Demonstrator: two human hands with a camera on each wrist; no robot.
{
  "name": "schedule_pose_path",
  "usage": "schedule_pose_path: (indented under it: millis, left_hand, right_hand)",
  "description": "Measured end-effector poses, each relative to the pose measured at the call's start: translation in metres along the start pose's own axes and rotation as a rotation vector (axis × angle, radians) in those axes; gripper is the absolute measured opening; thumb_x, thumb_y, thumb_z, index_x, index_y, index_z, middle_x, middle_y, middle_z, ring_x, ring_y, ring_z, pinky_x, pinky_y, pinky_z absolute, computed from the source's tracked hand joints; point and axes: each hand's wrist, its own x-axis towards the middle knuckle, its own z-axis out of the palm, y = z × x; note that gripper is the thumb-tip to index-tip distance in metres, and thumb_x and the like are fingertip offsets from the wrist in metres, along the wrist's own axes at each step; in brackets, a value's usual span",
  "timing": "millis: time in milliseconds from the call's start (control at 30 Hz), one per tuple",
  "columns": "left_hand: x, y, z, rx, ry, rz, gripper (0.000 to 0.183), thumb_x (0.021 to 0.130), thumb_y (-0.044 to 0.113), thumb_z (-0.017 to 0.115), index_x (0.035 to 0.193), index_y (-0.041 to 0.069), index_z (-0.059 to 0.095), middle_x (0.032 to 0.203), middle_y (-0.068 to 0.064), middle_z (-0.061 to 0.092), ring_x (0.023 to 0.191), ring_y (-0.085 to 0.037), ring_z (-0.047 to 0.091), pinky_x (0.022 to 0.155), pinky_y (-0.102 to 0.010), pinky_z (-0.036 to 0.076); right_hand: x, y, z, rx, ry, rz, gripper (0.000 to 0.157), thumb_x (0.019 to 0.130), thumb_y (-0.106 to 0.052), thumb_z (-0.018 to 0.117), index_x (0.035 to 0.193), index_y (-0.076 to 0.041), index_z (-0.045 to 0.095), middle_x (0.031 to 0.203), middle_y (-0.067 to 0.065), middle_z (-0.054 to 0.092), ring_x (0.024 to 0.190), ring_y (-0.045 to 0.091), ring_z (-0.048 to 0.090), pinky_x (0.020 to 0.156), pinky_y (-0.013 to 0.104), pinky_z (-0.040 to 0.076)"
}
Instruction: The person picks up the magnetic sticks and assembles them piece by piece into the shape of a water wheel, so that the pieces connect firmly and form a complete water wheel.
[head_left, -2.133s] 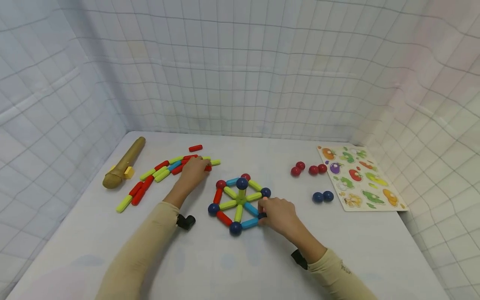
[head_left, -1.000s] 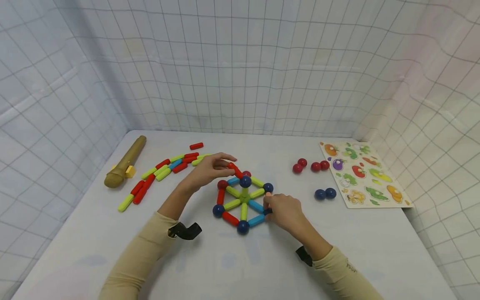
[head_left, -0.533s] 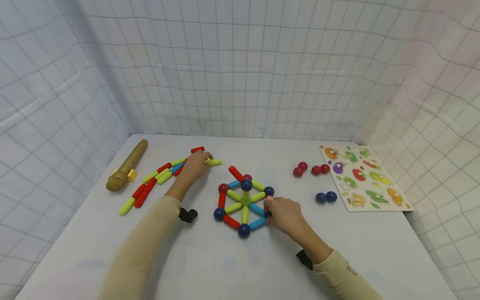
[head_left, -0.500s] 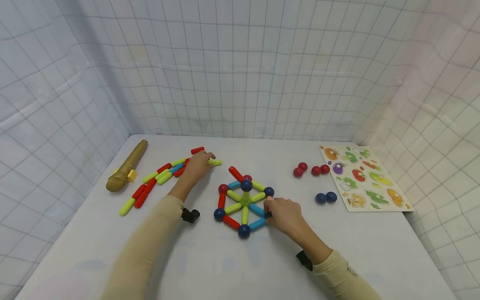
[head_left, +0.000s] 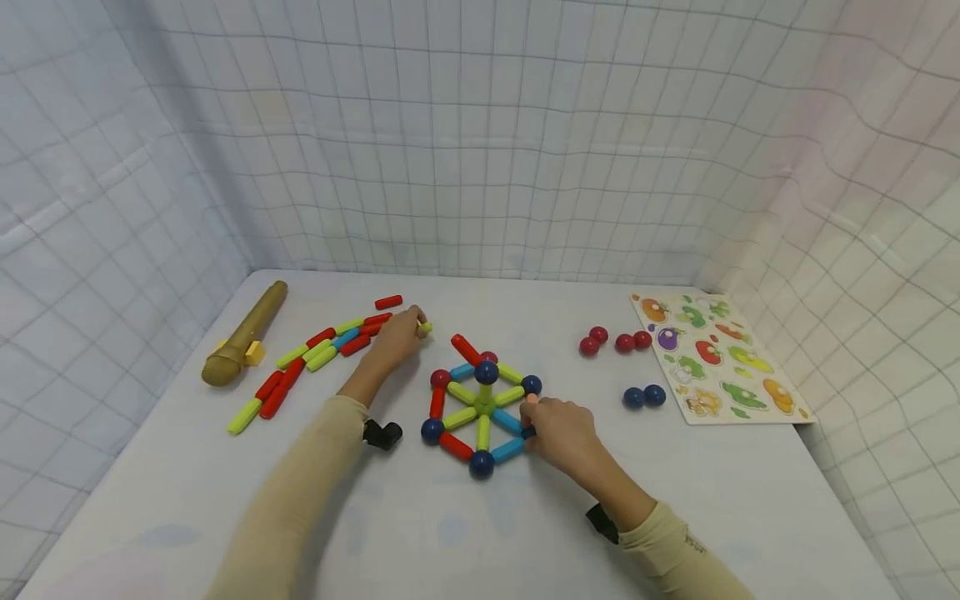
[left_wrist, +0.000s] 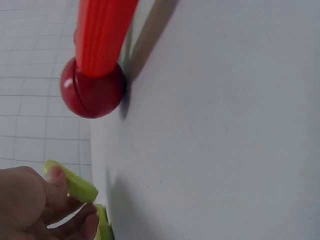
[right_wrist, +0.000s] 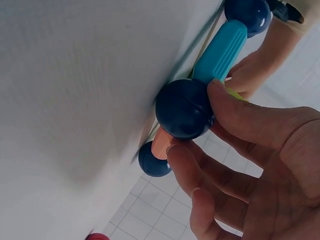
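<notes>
My left hand point(head_left: 399, 337) is at the right end of the loose rods and pinches a lime-green magnetic rod point(left_wrist: 75, 184) between thumb and fingers. Another green rod point(left_wrist: 103, 226) lies just below those fingers in the left wrist view. My right hand point(head_left: 564, 433) holds a dark blue ball point(right_wrist: 184, 108) at the right corner of a wheel-shaped magnetic frame, with a light blue rod point(right_wrist: 221, 52) and an orange rod point(right_wrist: 161, 143) joined to it. From the frame's green hub point(head_left: 484, 406) a post rises, topped by a blue ball point(head_left: 487, 372). A red rod point(head_left: 467, 349) slants up from the back red ball point(left_wrist: 93, 90).
Red, green and blue rods point(head_left: 322, 358) lie in rows at the left, beside a gold toy microphone point(head_left: 247, 333) with yellow blocks point(head_left: 255, 353). Loose red balls point(head_left: 625, 342) and blue balls point(head_left: 633, 397) sit right of the frame, near a vegetable puzzle board point(head_left: 723, 358).
My left hand let go of the red rod, which now stands slanted on the back ball. It moved back left to the rods and took a green one. My right hand stays at its ball.
</notes>
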Motion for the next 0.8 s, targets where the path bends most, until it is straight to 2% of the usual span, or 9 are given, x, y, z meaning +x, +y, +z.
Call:
schedule_pose_path:
  millis: [67, 133, 267, 400, 667, 800]
  left_hand:
    - [-0.01, -0.001, -0.003, -0.145, -0.029, 0.016, 0.027, 0.099, 0.018, 0.055, 0.122, 0.004, 0.051, 0.112, -0.018, 0.063, 0.095, -0.028, 0.06, 0.083, -0.038, 0.051]
    - [-0.022, -0.002, -0.005, -0.255, -0.06, 0.062, 0.031, 0.099, 0.019, 0.056, 0.126, 0.005, 0.052, 0.114, -0.018, 0.065, 0.096, -0.027, 0.064, 0.081, -0.036, 0.053]
    - [-0.043, -0.002, -0.004, -0.369, -0.096, 0.17, 0.035, 0.095, 0.021, 0.063, 0.127, 0.006, 0.059, 0.113, -0.015, 0.069, 0.101, -0.027, 0.067, 0.084, -0.038, 0.056]
    - [-0.052, 0.001, 0.001, -0.374, -0.087, 0.226, 0.035, 0.092, 0.025, 0.067, 0.123, 0.009, 0.065, 0.111, -0.01, 0.071, 0.105, -0.027, 0.066, 0.09, -0.04, 0.055]
    - [-0.055, 0.006, 0.005, -0.333, -0.111, 0.222, 0.039, 0.092, 0.027, 0.067, 0.128, 0.011, 0.064, 0.114, -0.009, 0.071, 0.107, -0.026, 0.066, 0.091, -0.04, 0.055]
    - [-0.055, 0.008, 0.003, -0.298, -0.136, 0.233, 0.044, 0.093, 0.026, 0.066, 0.133, 0.008, 0.06, 0.118, -0.011, 0.069, 0.11, -0.028, 0.064, 0.094, -0.043, 0.054]
  right_hand:
    - [0.0, -0.001, -0.001, -0.002, 0.0, -0.003, 0.019, 0.076, -0.02, 0.083, 0.087, -0.017, 0.067, 0.08, 0.0, 0.063, 0.065, 0.014, 0.05, 0.053, 0.029, 0.043]
    - [-0.001, -0.002, -0.001, 0.0, -0.001, 0.001, 0.019, 0.076, -0.019, 0.083, 0.086, -0.017, 0.067, 0.079, 0.0, 0.063, 0.065, 0.014, 0.051, 0.053, 0.029, 0.043]
    - [-0.001, -0.004, -0.001, -0.004, 0.0, 0.002, 0.02, 0.075, -0.017, 0.083, 0.085, -0.017, 0.066, 0.078, -0.001, 0.063, 0.065, 0.014, 0.051, 0.052, 0.03, 0.043]
    - [-0.002, -0.002, 0.0, 0.002, -0.006, 0.011, 0.02, 0.075, -0.017, 0.083, 0.085, -0.017, 0.066, 0.077, -0.001, 0.062, 0.065, 0.015, 0.051, 0.052, 0.029, 0.043]
    - [-0.003, 0.0, 0.001, 0.018, -0.001, 0.007, 0.021, 0.075, -0.018, 0.084, 0.085, -0.017, 0.066, 0.077, -0.001, 0.061, 0.065, 0.015, 0.05, 0.052, 0.028, 0.042]
    - [0.002, 0.01, -0.008, 0.031, -0.034, 0.028, 0.019, 0.079, -0.023, 0.081, 0.094, -0.02, 0.068, 0.087, 0.0, 0.066, 0.072, 0.016, 0.056, 0.056, 0.029, 0.045]
